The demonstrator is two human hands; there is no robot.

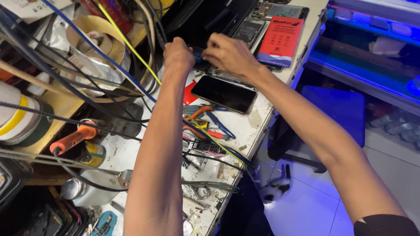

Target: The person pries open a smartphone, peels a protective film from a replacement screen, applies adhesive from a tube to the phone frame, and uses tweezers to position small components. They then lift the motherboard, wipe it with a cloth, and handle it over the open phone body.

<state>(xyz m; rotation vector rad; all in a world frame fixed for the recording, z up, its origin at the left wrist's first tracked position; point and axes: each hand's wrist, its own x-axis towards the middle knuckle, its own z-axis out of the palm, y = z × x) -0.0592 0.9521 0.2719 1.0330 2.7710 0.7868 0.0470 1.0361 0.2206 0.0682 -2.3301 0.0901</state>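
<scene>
clearly both hands are busy at the far end of the workbench [131, 153]. the left hand [178, 54] is curled into a loose fist with its fingers turned away, pressing down on a small dark part [200, 59] that looks like a piece of an opened phone, though the view is too poor to be sure. the right hand [229, 54] comes in from the other side, fingertips pinched narrow at the same spot, so the part sits directly between the two hands and partly under them. whether either hand really holds it i cannot tell.

as for progress, the work seems to be mid-way: a dark phone [224, 94] lies face up just below the hands, untouched, and a red box [280, 41] rests to the right, near the bench edge. pliers and small tools [205, 124] lie further down, apart from both hands, beside tangled cables [109, 61]. nothing looks reassembled yet.
</scene>
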